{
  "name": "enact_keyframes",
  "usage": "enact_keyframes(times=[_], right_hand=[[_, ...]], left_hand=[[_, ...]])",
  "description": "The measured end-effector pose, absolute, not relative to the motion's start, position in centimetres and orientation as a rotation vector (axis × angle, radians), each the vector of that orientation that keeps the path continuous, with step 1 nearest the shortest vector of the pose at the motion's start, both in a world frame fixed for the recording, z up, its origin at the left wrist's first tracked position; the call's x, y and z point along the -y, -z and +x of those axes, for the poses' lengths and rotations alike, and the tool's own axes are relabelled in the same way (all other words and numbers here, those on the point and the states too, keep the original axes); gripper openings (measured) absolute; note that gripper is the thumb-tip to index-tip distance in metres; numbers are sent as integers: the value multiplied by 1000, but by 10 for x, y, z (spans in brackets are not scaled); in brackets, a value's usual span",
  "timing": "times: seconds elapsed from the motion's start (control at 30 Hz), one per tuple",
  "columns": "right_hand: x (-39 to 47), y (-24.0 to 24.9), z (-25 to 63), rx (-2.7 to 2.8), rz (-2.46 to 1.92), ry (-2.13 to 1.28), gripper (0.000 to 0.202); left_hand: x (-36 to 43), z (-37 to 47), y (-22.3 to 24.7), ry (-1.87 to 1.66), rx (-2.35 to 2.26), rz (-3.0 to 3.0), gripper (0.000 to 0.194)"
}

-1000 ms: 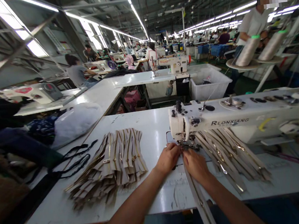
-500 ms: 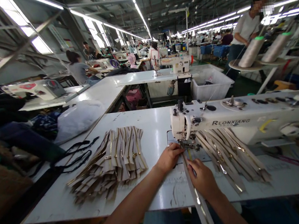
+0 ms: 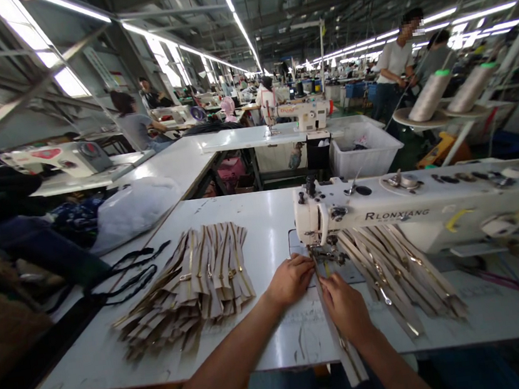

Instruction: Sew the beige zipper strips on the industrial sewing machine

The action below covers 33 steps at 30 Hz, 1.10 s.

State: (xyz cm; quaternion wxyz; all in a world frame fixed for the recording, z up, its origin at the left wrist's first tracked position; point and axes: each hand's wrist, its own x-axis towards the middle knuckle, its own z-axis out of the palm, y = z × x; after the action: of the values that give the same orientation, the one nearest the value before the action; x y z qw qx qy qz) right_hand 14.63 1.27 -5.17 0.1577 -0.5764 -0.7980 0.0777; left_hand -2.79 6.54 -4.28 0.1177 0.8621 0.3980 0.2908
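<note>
A beige zipper [image 3: 350, 360] runs from the needle area of the sewing machine [image 3: 360, 210] down over the table's front edge. My left hand [image 3: 292, 279] is closed on the zipper's upper end, close by the presser foot. Just below it, my right hand [image 3: 346, 307] pinches the same strip by its right side, partly covering it. Left of my hands lies a thick pile of zippers [image 3: 221, 268] with brass-coloured teeth. More zippers [image 3: 396, 272] lie fanned out to the right, partly under the machine's arm.
Black straps [image 3: 132, 276] lie at the table's left side near a white plastic bag [image 3: 133, 210]. Thread cones [image 3: 432, 97] stand on a holder at right. Beyond are a white bin [image 3: 368, 153] and another sewing machine [image 3: 306, 113]. Several people work farther back.
My right hand has shifted slightly up and left along the zipper, whose lower end has moved up a little. My left hand stays by the needle. The camera view has turned slightly.
</note>
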Motion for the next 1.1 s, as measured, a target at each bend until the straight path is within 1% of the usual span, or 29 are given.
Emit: enact_keyframes(times=[0.2,0.47,1.1], right_hand=[[-32,41,136,2295,-1691,-193,25],[-50,42,128,2285,-1727,-174,29],[-46,44,121,2232,-1747,-196,32]], left_hand=[[-64,-29,38,-845,-1207,2534,22],[-64,-29,38,-821,-1238,2510,24],[-68,-32,39,-793,-1258,2526,26]])
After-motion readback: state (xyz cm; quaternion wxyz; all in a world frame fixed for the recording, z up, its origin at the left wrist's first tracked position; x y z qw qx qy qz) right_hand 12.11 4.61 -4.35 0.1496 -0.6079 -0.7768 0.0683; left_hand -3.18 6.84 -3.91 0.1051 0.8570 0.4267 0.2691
